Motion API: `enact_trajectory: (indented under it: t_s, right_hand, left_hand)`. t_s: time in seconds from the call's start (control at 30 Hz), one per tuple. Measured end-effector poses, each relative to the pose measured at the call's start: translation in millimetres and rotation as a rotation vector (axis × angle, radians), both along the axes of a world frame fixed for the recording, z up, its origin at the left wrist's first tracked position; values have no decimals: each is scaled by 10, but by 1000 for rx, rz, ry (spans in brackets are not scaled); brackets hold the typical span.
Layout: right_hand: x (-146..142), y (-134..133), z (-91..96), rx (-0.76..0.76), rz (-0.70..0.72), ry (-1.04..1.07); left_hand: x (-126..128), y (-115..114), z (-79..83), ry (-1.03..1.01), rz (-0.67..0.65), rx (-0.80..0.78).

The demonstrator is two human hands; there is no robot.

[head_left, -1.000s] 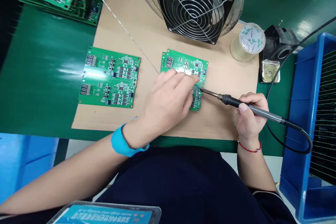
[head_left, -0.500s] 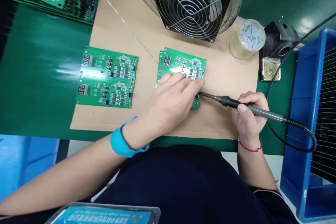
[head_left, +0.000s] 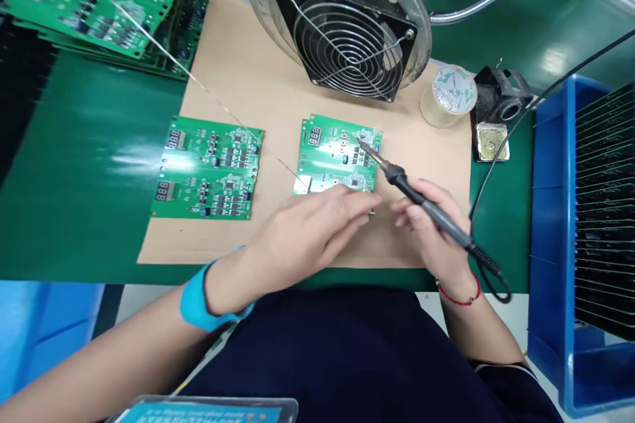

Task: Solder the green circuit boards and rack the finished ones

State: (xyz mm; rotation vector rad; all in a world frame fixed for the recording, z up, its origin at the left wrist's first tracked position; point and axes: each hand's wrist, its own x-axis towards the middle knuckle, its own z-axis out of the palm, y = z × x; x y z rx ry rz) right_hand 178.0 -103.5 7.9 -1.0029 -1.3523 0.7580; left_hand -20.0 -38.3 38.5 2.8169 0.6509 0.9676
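My right hand (head_left: 443, 241) grips a soldering iron (head_left: 431, 208), its metal tip over the upper part of a green circuit board (head_left: 322, 155). Whether the tip touches the board cannot be told. My left hand (head_left: 317, 225), a blue band on its wrist, lies across the lower edge of this board, fingers together and bent. A thin solder wire (head_left: 218, 102) comes down from the upper left and runs in under these fingers; its end is hidden. Another edge of board shows just left of the worked one. To the left lies a second green circuit board (head_left: 208, 168) with two digit displays.
A fan with a wire guard (head_left: 352, 59) stands at the back. Right of it are a tape roll (head_left: 449, 98) and an iron stand with a sponge (head_left: 493, 142). Stacked boards (head_left: 114, 6) lie upper left. A blue crate (head_left: 550, 231) holding several boards stands right.
The iron has lifted from the board's lower right edge and swung up and left over its upper half. My left hand has shifted down toward the board's lower edge. The view has shifted slightly.
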Motion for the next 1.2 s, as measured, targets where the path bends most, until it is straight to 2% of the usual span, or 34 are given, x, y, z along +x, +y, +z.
enact_trajectory:
  t_s: [0.13, 0.23, 0.33, 0.4, 0.43, 0.5, 0.57, 0.6, 0.7, 0.8, 0.87, 0.93, 1.03, 1.13, 1.2]
  right_hand:
    - [-239, -18, 67, 37, 19, -76]
    - [-363, -7, 35, 11, -39, 39]
    - [-384, 34, -50, -15, -166, 103]
    - [-351, 77, -124, -28, -278, 117]
    - [-330, 99, -163, -45, -331, 122]
    - [-300, 134, -238, -82, -386, 113]
    - [-302, 148, -305, -105, -371, 48]
    - [-314, 147, -333, -104, -353, -8]
    - [-377, 131, -391, -110, -305, -224]
    - [-429, 138, -411, -91, -270, -377]
    - [-445, 163, -407, -61, -246, -402]
    - [-447, 194, -389, -41, -224, -389]
    - [-421, 215, -332, -10, -257, -338]
    - [-337, 166, -252, 76, -341, -305]
    - [-257, 93, -211, 146, -342, -332]
  left_hand:
    - [38, -15, 52, -38, -123, -32]
    - [-28, 91, 164, -16, -155, 101]
    - [-187, 319, 241, 86, -91, 292]
    - [-282, 517, 233, 102, 51, 317]
    - [-307, 619, 216, 140, 133, 218]
    - [-297, 805, 189, 176, 301, -82]
    - [-219, 943, 198, 318, 505, -384]
    - [-167, 990, 218, 389, 549, -480]
    - [-39, 1040, 300, 547, 516, -581]
    - [-38, 997, 329, 653, 539, -569]
    - [-109, 958, 290, 676, 569, -546]
    - [-212, 935, 214, 625, 557, -523]
    - [-377, 922, 82, 343, 514, -510]
    - [-503, 879, 12, 0, 394, -636]
    - [-549, 810, 17, -103, 306, -687]
